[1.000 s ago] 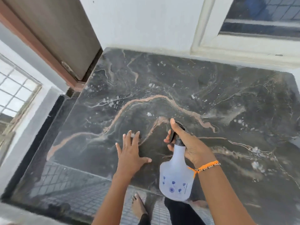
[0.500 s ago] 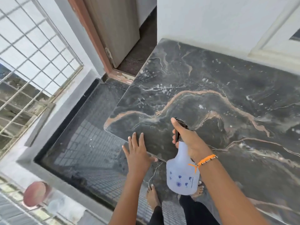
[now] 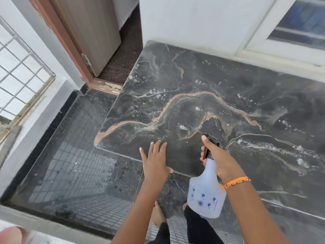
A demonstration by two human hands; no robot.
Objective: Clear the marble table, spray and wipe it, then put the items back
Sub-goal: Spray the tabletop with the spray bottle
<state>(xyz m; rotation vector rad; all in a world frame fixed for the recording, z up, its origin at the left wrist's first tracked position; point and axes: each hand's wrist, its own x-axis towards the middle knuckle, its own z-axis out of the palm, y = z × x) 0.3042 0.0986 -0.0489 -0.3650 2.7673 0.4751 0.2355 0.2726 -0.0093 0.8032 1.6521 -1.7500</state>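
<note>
Head view, one frame. I see the dark marble tabletop [image 3: 219,88] set against a white wall, its right part cut off by the frame edge; pale flecks and streaks lie scattered over it, and I cannot tell whether they are droplets or residue. My left hand [image 3: 155,162] lies flat at the near edge of the tabletop, fingers straight and slightly spread, thumb out along the edge; whether the palm fully touches the stone is hidden from me. My right hand [image 3: 218,159] grips the neck of a translucent spray bottle [image 3: 206,194] printed with small blue flowers, index finger stretched forward over the black spray head [image 3: 212,140], the other fingers wrapped under it. The trigger is mostly covered by the fingers, so I cannot tell how far it is squeezed. The bottle hangs off the near edge of the tabletop, above the floor, nozzle pointing over the stone. No spray mist is distinguishable. An orange thread bracelet [image 3: 234,182] sits on the right wrist. Below, bare feet [image 3: 158,215] on dark tiled floor [image 3: 73,173], partly hidden by my arms. Left, a wooden door [image 3: 91,32] stands ajar; bottom left, a blurred pinkish object [image 3: 9,235], cut off, unidentifiable.
</note>
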